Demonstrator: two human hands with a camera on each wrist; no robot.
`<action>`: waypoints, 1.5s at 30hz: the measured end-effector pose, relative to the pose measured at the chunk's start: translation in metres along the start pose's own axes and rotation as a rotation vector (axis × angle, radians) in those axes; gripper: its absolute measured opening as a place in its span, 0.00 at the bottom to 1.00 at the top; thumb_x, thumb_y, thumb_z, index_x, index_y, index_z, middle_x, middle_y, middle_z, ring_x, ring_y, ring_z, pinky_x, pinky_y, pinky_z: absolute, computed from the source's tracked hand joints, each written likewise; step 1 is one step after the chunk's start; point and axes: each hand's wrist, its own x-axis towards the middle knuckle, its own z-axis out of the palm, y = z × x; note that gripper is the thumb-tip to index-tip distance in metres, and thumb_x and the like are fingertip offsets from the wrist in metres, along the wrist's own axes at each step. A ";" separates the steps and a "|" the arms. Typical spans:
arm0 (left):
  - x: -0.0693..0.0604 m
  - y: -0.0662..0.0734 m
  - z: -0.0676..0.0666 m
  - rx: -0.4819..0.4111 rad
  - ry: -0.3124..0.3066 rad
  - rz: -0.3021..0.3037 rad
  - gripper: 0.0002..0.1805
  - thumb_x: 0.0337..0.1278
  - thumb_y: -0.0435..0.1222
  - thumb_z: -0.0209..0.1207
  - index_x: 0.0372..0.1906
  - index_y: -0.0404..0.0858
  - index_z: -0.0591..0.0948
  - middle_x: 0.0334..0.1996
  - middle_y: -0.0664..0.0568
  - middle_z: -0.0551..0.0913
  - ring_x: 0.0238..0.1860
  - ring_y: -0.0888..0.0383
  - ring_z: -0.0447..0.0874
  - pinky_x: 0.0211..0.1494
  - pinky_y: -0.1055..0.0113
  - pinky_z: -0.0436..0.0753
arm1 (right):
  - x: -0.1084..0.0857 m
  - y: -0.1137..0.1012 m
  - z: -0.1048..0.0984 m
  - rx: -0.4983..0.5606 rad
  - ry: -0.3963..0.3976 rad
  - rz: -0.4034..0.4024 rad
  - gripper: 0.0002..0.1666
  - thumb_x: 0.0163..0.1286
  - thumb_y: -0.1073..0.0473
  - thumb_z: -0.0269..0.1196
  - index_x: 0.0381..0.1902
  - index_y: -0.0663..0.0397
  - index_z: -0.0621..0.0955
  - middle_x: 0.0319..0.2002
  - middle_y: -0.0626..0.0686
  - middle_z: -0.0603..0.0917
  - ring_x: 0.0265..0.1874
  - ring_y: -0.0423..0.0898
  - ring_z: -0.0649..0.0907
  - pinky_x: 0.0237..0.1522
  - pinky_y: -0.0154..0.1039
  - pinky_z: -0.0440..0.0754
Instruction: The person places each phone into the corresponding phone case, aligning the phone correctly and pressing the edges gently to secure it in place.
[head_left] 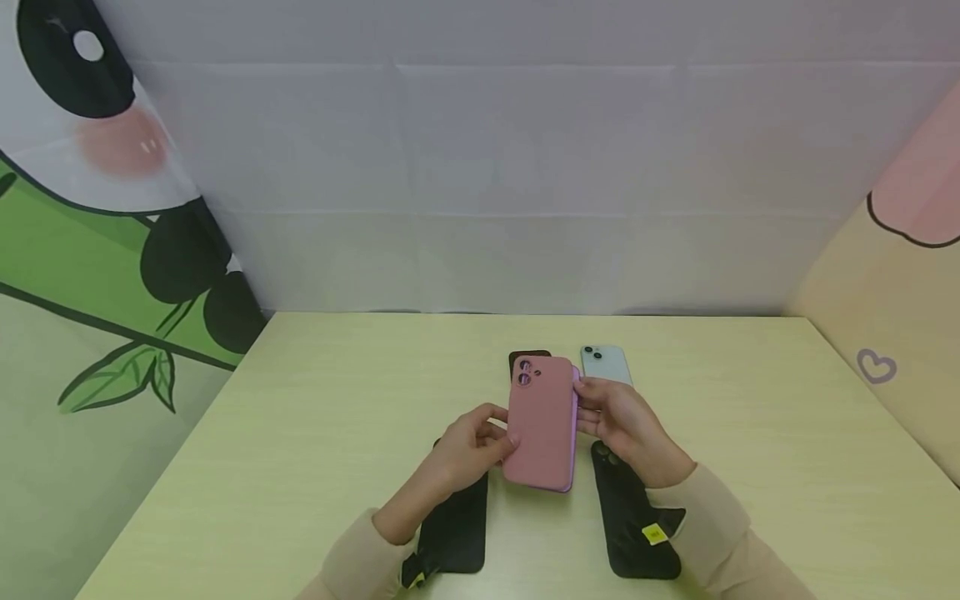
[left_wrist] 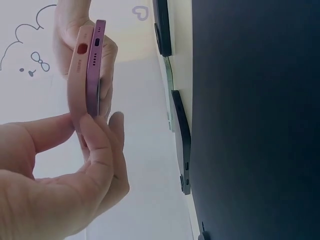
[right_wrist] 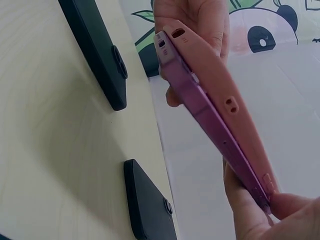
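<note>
A pink phone case (head_left: 540, 425) is held upright above the table, its camera cutouts at the upper left. Behind it, partly inside or against it, is a purple phone (head_left: 575, 433), whose edge shows along the right. In the right wrist view a narrow gap runs between the case (right_wrist: 225, 85) and the phone (right_wrist: 210, 117). My left hand (head_left: 468, 450) pinches the lower left edge, thumb on the case. My right hand (head_left: 633, 425) grips the upper right edge. From the left wrist view, the bottom ends of case (left_wrist: 77, 80) and phone (left_wrist: 94, 70) stand side by side.
Two black phones, one at the left (head_left: 461, 529) and one at the right (head_left: 630, 525), lie partly under my forearms, with black and yellow tabs beside them. Further back lie a light blue phone (head_left: 611, 365) and a dark one (head_left: 528, 353). A wall (head_left: 480, 167) stands behind the table.
</note>
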 end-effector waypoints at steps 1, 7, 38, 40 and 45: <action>0.000 0.000 0.000 0.011 -0.003 0.001 0.19 0.60 0.40 0.56 0.52 0.34 0.72 0.37 0.44 0.83 0.32 0.58 0.82 0.36 0.64 0.81 | 0.000 0.000 0.000 0.000 0.000 0.001 0.21 0.71 0.64 0.45 0.58 0.72 0.62 0.28 0.46 0.83 0.32 0.39 0.82 0.38 0.33 0.81; 0.002 -0.002 0.001 0.073 -0.005 0.015 0.17 0.59 0.39 0.57 0.50 0.34 0.73 0.32 0.46 0.84 0.27 0.60 0.81 0.31 0.69 0.77 | 0.001 0.001 0.000 -0.008 -0.008 -0.004 0.18 0.72 0.64 0.44 0.55 0.71 0.64 0.28 0.46 0.83 0.31 0.39 0.82 0.38 0.33 0.81; -0.001 -0.002 0.002 0.166 0.020 0.058 0.19 0.58 0.37 0.58 0.52 0.35 0.71 0.27 0.46 0.82 0.23 0.61 0.77 0.24 0.70 0.74 | -0.001 -0.008 0.005 -0.158 -0.065 -0.028 0.29 0.72 0.51 0.48 0.57 0.73 0.66 0.31 0.47 0.83 0.31 0.40 0.84 0.37 0.35 0.82; -0.001 -0.002 0.002 0.163 0.023 0.057 0.19 0.57 0.36 0.58 0.53 0.35 0.71 0.28 0.46 0.82 0.23 0.61 0.77 0.24 0.70 0.74 | -0.001 -0.008 0.005 -0.183 -0.075 -0.043 0.29 0.73 0.53 0.46 0.57 0.76 0.65 0.30 0.47 0.82 0.31 0.39 0.84 0.37 0.34 0.82; -0.001 -0.002 0.002 0.160 0.027 0.047 0.19 0.57 0.36 0.58 0.53 0.36 0.71 0.28 0.46 0.81 0.23 0.62 0.77 0.25 0.71 0.74 | -0.002 -0.007 0.007 -0.214 -0.055 -0.070 0.27 0.74 0.56 0.45 0.56 0.78 0.66 0.30 0.47 0.81 0.29 0.38 0.83 0.35 0.33 0.82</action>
